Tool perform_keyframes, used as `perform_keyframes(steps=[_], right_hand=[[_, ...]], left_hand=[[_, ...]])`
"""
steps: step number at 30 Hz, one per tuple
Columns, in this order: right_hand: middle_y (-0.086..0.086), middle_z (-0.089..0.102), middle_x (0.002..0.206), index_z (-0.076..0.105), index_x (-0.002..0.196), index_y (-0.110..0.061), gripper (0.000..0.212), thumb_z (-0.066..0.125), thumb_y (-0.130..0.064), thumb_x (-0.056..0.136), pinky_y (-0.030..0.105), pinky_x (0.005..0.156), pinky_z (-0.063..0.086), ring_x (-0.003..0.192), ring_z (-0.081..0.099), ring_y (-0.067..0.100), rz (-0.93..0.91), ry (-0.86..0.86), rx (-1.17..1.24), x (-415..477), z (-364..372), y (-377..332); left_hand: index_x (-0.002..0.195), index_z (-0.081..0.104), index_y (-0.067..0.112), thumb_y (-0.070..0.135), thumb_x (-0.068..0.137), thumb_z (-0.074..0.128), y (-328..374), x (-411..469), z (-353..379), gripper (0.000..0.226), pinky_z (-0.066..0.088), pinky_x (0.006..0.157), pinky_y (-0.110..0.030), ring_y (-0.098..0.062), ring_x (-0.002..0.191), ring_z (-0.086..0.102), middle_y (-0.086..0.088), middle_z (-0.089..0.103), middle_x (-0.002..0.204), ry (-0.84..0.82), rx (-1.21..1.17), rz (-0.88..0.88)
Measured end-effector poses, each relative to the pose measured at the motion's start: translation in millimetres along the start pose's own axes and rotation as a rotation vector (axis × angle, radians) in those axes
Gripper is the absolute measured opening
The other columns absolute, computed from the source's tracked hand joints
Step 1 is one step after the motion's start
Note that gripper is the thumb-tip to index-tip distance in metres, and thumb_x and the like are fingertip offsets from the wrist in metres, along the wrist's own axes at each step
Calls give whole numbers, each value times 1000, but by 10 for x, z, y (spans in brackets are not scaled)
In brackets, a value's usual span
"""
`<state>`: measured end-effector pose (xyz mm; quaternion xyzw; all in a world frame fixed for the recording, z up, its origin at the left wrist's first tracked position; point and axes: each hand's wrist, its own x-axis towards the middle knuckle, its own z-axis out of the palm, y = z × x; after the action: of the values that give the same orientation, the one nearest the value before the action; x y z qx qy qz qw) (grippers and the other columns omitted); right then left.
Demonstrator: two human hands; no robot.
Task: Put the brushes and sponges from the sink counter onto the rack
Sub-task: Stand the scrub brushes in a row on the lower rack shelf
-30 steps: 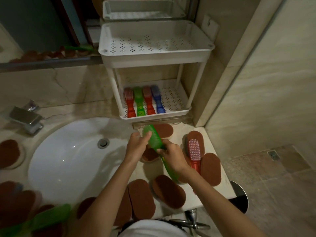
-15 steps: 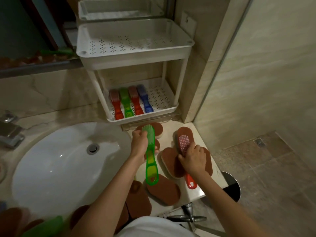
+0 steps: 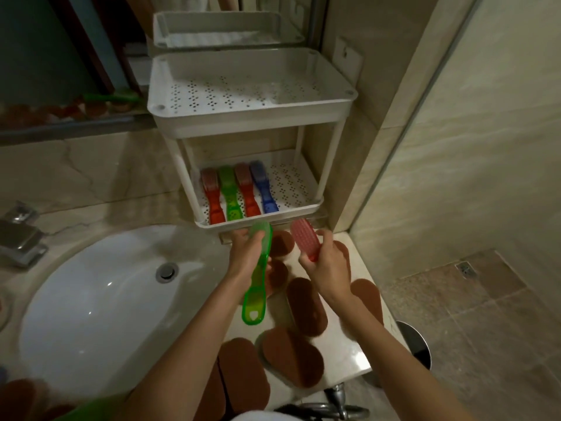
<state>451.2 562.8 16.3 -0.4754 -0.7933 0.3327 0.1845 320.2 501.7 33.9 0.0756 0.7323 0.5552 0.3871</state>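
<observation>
Fingers (image 3: 256, 238) round green brush (image 3: 257, 281), L hand (image 3: 247, 253)

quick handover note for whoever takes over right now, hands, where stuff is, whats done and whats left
Left hand: shut on the green brush, head pointing at the rack.
Right hand: shut on the red brush, also just in front of the rack.
Done: four brushes (red, green, red, blue) lie side by side on the lower shelf. Top shelf holds nothing.
Left: shelve both held brushes, then the brown sponges on the counter around the sink, plus another green brush at the bottom left edge.
</observation>
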Motion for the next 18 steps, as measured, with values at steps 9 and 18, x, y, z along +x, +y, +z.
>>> perform_keyframes(steps=[9,18], right_hand=[[17,56,109,37,117,0,44,64,-8,84,32,75,45,101,58,32,113,-146,154,1241,104,-596],[20,37,142,28,138,-1,58,57,-13,90,42,100,38,128,40,39,222,-244,127,2092,534,-540]], left_hand=[[119,30,19,15,95,44,545,694,-113,29,52,65,-36,-16,69,55,1,49,92,47,4,17],[136,41,4,15,83,47,646,1507,-160,55,56,50,-27,-26,68,66,-23,66,107,135,-87,-128]])
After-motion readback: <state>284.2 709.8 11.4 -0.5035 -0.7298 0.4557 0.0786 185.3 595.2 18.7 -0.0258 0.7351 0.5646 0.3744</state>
